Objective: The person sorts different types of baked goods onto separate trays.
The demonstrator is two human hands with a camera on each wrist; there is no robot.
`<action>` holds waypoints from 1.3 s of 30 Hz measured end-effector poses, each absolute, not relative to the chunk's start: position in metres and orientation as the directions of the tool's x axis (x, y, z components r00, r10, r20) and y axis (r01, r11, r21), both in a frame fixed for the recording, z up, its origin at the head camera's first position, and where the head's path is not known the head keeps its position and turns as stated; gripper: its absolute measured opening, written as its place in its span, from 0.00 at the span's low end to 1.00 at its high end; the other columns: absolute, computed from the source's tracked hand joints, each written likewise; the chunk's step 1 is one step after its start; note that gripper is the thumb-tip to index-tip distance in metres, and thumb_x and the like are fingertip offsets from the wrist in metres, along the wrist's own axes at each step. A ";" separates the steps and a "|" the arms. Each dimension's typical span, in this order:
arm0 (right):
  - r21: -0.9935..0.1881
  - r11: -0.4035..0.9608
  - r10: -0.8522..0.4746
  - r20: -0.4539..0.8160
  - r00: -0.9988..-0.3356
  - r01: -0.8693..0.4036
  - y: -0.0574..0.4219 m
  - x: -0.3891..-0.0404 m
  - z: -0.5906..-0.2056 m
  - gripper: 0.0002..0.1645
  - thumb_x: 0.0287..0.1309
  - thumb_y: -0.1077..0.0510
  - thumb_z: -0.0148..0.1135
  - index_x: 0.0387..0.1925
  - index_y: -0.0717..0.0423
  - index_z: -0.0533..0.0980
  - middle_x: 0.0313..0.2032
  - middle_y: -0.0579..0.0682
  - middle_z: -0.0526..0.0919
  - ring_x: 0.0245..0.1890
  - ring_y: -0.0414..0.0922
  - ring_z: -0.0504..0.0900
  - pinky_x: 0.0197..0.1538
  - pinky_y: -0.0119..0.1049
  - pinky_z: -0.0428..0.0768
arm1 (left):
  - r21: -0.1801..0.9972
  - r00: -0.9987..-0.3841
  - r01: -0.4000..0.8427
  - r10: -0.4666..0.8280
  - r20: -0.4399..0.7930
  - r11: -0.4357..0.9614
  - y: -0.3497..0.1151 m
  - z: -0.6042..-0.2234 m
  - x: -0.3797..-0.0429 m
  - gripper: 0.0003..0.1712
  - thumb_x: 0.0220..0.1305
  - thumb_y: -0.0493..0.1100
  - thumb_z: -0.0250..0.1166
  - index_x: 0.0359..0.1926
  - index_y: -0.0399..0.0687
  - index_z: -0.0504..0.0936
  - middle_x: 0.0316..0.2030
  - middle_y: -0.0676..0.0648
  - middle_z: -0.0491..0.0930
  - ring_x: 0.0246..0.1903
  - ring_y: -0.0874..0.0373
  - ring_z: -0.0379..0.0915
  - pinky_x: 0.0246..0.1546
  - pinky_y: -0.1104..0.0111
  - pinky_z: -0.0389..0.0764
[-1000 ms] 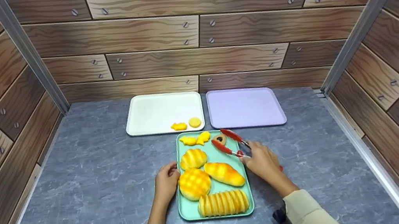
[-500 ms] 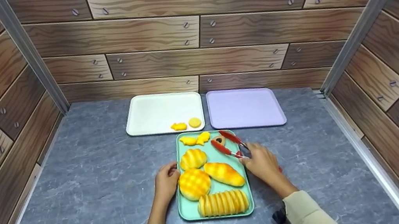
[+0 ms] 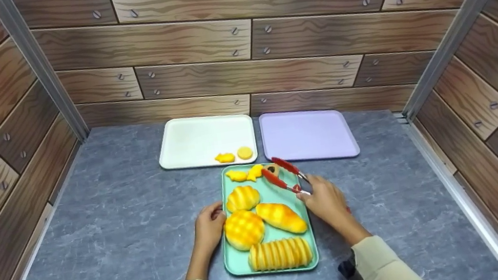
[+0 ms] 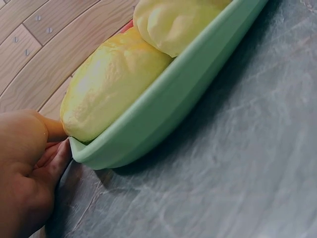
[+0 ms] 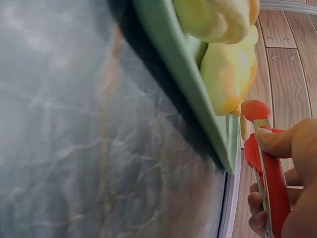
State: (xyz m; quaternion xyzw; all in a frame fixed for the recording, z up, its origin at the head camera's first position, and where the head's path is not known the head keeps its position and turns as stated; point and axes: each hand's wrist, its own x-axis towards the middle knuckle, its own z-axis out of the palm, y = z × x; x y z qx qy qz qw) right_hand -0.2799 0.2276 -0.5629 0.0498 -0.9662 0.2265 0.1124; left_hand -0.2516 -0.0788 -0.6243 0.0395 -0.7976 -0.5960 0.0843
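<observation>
Grey tabletop (image 3: 135,236) — green tray (image 3: 239,264) of breads (image 3: 282,217)

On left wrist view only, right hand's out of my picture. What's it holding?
Observer: The right hand holds tongs with red ends.
Operator: Anything between the ends?
Observer: Head view shows a small brown cookie with a dark centre between the two arms; can't tell whether they grip it.
Operator: Any trays past the green tray?
Observer: Two, side by side: a white tray and a purple tray.
</observation>
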 end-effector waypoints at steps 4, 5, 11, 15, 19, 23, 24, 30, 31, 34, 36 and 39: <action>-0.437 0.887 -0.056 0.217 -0.975 -0.149 0.223 -0.286 -0.559 0.40 0.56 0.47 0.73 0.66 0.61 0.74 0.57 0.63 0.81 0.54 0.64 0.80 0.55 0.62 0.77 | 0.955 -0.982 0.017 -0.173 0.071 0.297 -0.079 -0.625 -0.252 0.20 0.65 0.34 0.62 0.57 0.33 0.82 0.45 0.39 0.83 0.46 0.51 0.80 0.49 0.60 0.81; -0.441 0.885 -0.059 0.212 -0.976 -0.150 0.221 -0.288 -0.558 0.40 0.56 0.47 0.73 0.66 0.62 0.73 0.58 0.63 0.81 0.55 0.64 0.80 0.56 0.62 0.77 | 0.954 -0.982 0.014 -0.175 0.070 0.301 -0.079 -0.625 -0.252 0.20 0.65 0.34 0.62 0.57 0.33 0.82 0.45 0.39 0.83 0.46 0.50 0.80 0.50 0.59 0.81; -0.456 0.878 -0.069 0.186 -0.980 -0.149 0.209 -0.302 -0.550 0.41 0.58 0.46 0.71 0.68 0.59 0.71 0.59 0.62 0.80 0.56 0.63 0.80 0.56 0.62 0.76 | 0.952 -0.979 0.014 -0.187 0.074 0.305 -0.081 -0.625 -0.252 0.20 0.64 0.35 0.64 0.57 0.34 0.83 0.46 0.39 0.84 0.47 0.49 0.80 0.52 0.57 0.80; -0.462 0.874 -0.076 0.178 -0.981 -0.152 0.200 -0.312 -0.544 0.40 0.59 0.45 0.70 0.69 0.58 0.71 0.59 0.61 0.79 0.55 0.62 0.80 0.55 0.60 0.77 | 0.954 -0.978 0.016 -0.196 0.078 0.300 -0.081 -0.626 -0.252 0.20 0.63 0.36 0.64 0.56 0.36 0.84 0.46 0.40 0.85 0.48 0.50 0.80 0.52 0.58 0.80; -0.467 0.869 -0.086 0.187 -0.979 -0.165 0.190 -0.323 -0.542 0.40 0.59 0.45 0.71 0.68 0.58 0.72 0.56 0.61 0.81 0.53 0.61 0.81 0.55 0.59 0.78 | 0.958 -0.977 0.017 -0.200 0.078 0.287 -0.081 -0.626 -0.253 0.20 0.63 0.36 0.64 0.56 0.37 0.84 0.46 0.40 0.85 0.47 0.50 0.81 0.50 0.59 0.81; -0.469 0.868 -0.086 0.187 -0.979 -0.166 0.179 -0.336 -0.543 0.38 0.59 0.45 0.70 0.66 0.59 0.74 0.53 0.61 0.82 0.51 0.60 0.82 0.54 0.57 0.78 | 0.962 -0.976 0.010 -0.206 0.068 0.273 -0.081 -0.626 -0.253 0.20 0.62 0.36 0.64 0.55 0.37 0.85 0.45 0.41 0.85 0.46 0.51 0.81 0.49 0.62 0.82; -0.467 0.868 -0.086 0.189 -0.978 -0.166 0.177 -0.340 -0.544 0.37 0.59 0.45 0.70 0.65 0.59 0.74 0.51 0.61 0.82 0.49 0.60 0.82 0.53 0.57 0.78 | 0.962 -0.976 0.013 -0.206 0.071 0.273 -0.081 -0.626 -0.253 0.20 0.62 0.35 0.64 0.55 0.36 0.85 0.45 0.40 0.85 0.45 0.51 0.82 0.48 0.62 0.82; -0.461 0.875 -0.057 0.202 -0.978 -0.147 0.168 -0.364 -0.545 0.31 0.58 0.46 0.71 0.58 0.59 0.78 0.44 0.61 0.83 0.43 0.60 0.83 0.48 0.55 0.78 | 0.970 -0.978 0.008 -0.202 0.059 0.244 -0.079 -0.625 -0.254 0.19 0.61 0.35 0.64 0.54 0.37 0.85 0.44 0.41 0.85 0.44 0.55 0.81 0.46 0.66 0.81; -0.465 0.874 -0.049 0.200 -0.979 -0.139 0.167 -0.368 -0.545 0.31 0.58 0.46 0.72 0.57 0.59 0.78 0.43 0.60 0.83 0.42 0.60 0.83 0.48 0.55 0.78 | 0.971 -0.978 0.006 -0.203 0.056 0.239 -0.079 -0.626 -0.254 0.20 0.61 0.35 0.64 0.54 0.37 0.85 0.44 0.42 0.85 0.44 0.55 0.81 0.46 0.66 0.81; -0.484 0.866 -0.032 0.191 -0.981 -0.122 0.162 -0.378 -0.546 0.30 0.58 0.46 0.72 0.57 0.60 0.79 0.42 0.60 0.84 0.40 0.59 0.82 0.46 0.54 0.78 | 0.972 -0.977 0.007 -0.206 0.056 0.235 -0.079 -0.625 -0.254 0.20 0.61 0.35 0.63 0.55 0.36 0.85 0.44 0.41 0.85 0.44 0.54 0.81 0.47 0.65 0.81; -0.491 0.864 -0.023 0.187 -0.982 -0.114 0.158 -0.384 -0.546 0.31 0.58 0.47 0.72 0.57 0.60 0.79 0.41 0.59 0.84 0.39 0.58 0.81 0.46 0.53 0.78 | 0.972 -0.976 0.002 -0.211 0.053 0.235 -0.079 -0.625 -0.254 0.20 0.62 0.35 0.63 0.55 0.36 0.84 0.44 0.41 0.85 0.44 0.53 0.81 0.47 0.64 0.81; -0.480 0.871 -0.017 0.183 -0.983 -0.105 0.152 -0.390 -0.548 0.30 0.58 0.47 0.72 0.56 0.61 0.79 0.41 0.60 0.84 0.39 0.58 0.82 0.46 0.54 0.79 | 0.970 -0.975 -0.001 -0.214 0.052 0.241 -0.079 -0.625 -0.253 0.20 0.62 0.35 0.63 0.56 0.37 0.84 0.44 0.41 0.85 0.44 0.53 0.81 0.46 0.65 0.81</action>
